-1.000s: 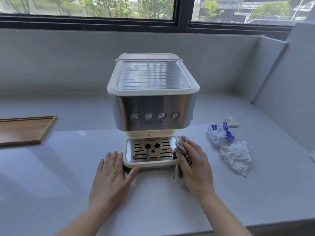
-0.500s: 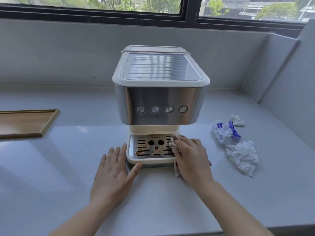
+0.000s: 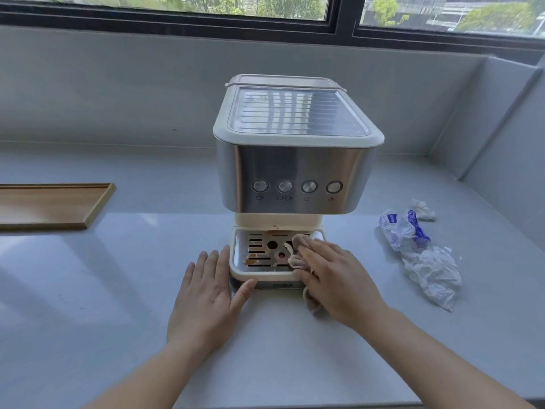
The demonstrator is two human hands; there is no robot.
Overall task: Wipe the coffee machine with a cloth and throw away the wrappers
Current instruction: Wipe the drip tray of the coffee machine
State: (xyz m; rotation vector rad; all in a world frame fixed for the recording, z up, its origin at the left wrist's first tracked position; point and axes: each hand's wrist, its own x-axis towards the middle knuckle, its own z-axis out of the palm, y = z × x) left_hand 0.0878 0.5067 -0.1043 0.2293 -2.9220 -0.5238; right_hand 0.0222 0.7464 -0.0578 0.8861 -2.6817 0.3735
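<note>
Midway through the wiping, by the look of it, wrappers not yet touched. Coffee machine (image 3: 295,172) upright in the middle of the surface (image 3: 118,290), drip tray (image 3: 236,270) at its foot, brown stains on the left of the grate. Right hand (image 3: 336,276) laid over a beige cloth (image 3: 296,259), fingers near straight and pressing it onto the right half of the grate; a tail of cloth trailing out under the palm, over the tray's front edge. Left hand (image 3: 203,296) flat on the surface just left of the base, fingers straight and together, thumb against the front corner — steadying, holding nothing.

Cloth soft and limp, likely to bunch: best kept wadded under flat fingers, pushed rather than pinched. Machine probably heavy enough to stay put, yet braced anyway; drip tray possibly loose in its seat.

Crumpled wrappers (image 3: 427,261) on the surface well to the right of the machine, thin and light — easy to gather in one pinch, apt to spring open. Wooden tray (image 3: 44,205) far left.
</note>
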